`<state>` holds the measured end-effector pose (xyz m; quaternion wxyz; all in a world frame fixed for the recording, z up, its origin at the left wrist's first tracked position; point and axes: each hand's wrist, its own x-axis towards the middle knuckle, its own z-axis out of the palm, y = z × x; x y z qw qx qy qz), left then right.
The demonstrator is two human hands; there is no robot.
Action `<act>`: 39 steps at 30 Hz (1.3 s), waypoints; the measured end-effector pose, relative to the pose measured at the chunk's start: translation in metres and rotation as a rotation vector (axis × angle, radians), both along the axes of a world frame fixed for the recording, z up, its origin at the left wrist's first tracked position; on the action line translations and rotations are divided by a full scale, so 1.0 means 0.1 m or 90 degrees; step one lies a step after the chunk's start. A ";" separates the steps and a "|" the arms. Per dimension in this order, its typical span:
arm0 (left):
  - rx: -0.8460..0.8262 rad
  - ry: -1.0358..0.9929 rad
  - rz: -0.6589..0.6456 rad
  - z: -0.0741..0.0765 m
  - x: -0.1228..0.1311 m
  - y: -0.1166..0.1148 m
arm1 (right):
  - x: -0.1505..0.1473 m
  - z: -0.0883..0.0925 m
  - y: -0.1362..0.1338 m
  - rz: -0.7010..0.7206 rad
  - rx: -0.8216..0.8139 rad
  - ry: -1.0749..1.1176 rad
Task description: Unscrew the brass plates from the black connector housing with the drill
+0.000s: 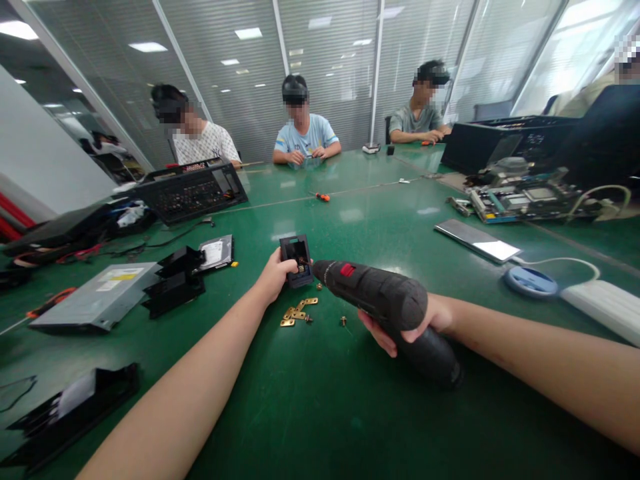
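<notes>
Holding a small black frame [299, 252], the fingers of the left hand [275, 276] are closed around its left side, with the thumb on its open face. The fingers of the right hand [434, 316] are wrapped around the handle of a black power drill [373, 290]. Its tip is just beside the frame, to the right of the left fingers; whether it is touching, I cannot tell. Below the left fingers, several brass plates [299, 311] lie in a loose group on the green bench [310, 413], and a small screw [343, 321] stands between them and the right fingers. To the left of the left fingers are a hard drive [217, 254], two black brackets [175, 293] and, farther, a silver metal box [97, 297]. Beyond the left fingers lies an orange screwdriver [323, 197]. To the right of the right fingers is a blue disc [531, 283].
</notes>
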<state>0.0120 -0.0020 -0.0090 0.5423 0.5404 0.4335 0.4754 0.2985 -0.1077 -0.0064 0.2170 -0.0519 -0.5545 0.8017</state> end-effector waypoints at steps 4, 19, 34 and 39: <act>-0.009 -0.001 0.004 0.01 0.00 -0.01 | 0.01 0.04 -0.03 -0.008 0.002 -0.009; -0.033 -0.036 -0.036 0.07 -0.02 -0.04 | 0.01 0.03 -0.02 -0.009 0.024 -0.019; 0.001 0.000 0.110 -0.01 0.05 -0.04 | 0.09 0.36 -0.21 -0.126 -0.021 -0.134; 0.001 -0.028 0.121 -0.06 0.06 -0.01 | 0.08 0.57 -0.35 -0.233 0.032 -0.169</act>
